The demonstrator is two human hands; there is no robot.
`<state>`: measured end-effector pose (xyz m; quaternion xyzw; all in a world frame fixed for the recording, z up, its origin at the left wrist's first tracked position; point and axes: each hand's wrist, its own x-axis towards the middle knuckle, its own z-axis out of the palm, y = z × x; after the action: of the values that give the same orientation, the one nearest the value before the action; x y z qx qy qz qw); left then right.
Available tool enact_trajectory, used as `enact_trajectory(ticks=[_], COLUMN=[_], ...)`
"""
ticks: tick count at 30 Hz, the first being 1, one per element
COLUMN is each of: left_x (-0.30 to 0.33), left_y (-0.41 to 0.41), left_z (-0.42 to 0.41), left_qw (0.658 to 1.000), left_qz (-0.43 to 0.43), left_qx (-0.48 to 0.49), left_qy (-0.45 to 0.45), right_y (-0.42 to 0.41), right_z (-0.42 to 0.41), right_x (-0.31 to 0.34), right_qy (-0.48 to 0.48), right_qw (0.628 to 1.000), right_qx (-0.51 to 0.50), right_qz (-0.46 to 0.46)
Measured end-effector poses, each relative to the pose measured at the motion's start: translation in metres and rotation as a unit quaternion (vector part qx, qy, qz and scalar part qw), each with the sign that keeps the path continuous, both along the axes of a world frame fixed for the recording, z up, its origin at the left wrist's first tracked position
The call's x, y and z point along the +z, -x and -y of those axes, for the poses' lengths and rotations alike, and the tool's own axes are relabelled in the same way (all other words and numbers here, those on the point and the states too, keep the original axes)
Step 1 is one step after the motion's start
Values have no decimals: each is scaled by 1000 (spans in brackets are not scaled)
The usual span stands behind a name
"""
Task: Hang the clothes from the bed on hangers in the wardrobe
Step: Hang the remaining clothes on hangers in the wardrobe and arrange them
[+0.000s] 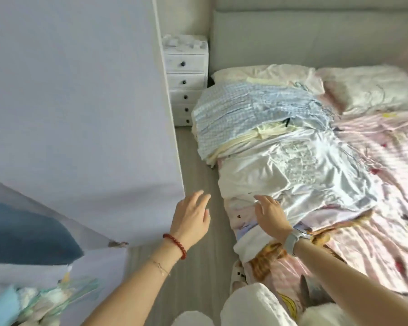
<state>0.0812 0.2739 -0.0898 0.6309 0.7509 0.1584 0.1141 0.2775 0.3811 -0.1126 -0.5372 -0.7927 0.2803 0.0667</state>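
Observation:
A pile of clothes lies along the left side of the bed. On top at the far end is a blue checked garment, with pale yellow cloth under it. Nearer lies a shiny white satin garment. My right hand, with a watch on its wrist, reaches out with relaxed fingers to the near edge of the satin garment. My left hand, with a red bead bracelet, hovers open over the floor beside the wardrobe door. No hanger is visible.
The white wardrobe door stands open on the left and narrows the floor strip beside the bed. A white chest of drawers stands at the far end. Pillows lie by the headboard. Folded coloured cloth shows at bottom left.

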Motion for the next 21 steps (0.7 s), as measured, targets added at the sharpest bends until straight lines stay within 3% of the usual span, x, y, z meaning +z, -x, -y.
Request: enact_trajectory(ticks=[9,15,21], left_x=[-49,-95,-149], left_y=[-120,-207,-261], left_z=[-185,-270,-319], left_qw=[988,970,936], left_qz=[75,42,-4], left_qx=[-109,-154,-231], left_qy=[85,181,266], right_y=[-163,-254,-309], right_z=[-132,-215,-293], right_x=[-43,-86,-119], right_qy=[77,92,109], right_qw=[971,906,879], right_qx=[-226,-412,-463], right_qz=[-2,-26,-44])
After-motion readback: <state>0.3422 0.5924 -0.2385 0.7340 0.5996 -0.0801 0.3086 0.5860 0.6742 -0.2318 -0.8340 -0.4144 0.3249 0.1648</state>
